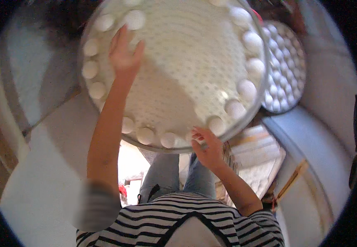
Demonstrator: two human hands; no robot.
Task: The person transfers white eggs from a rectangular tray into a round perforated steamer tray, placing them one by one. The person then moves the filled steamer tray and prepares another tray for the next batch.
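Note:
Before me lies a large round tray (pixel 172 149) with a pale surface full of small holes or dimples. White round balls, perhaps dough, stand in a ring just inside its rim. My left hand (pixel 125 54) reaches over the upper left of the tray, fingers apart, its fingertips at a white ball (pixel 135 20) set a little inward from the ring. At the near rim, my right hand (pixel 208 148) has bent fingers beside a ball (pixel 216 125); whether it grips anything is unclear.
A second round tray (pixel 266 111), crowded with smaller-looking white balls, is at the right, partly behind the large tray's rim. A wooden stick (pixel 292 180) leans at the lower right. My legs (pixel 163 173) are below the near rim.

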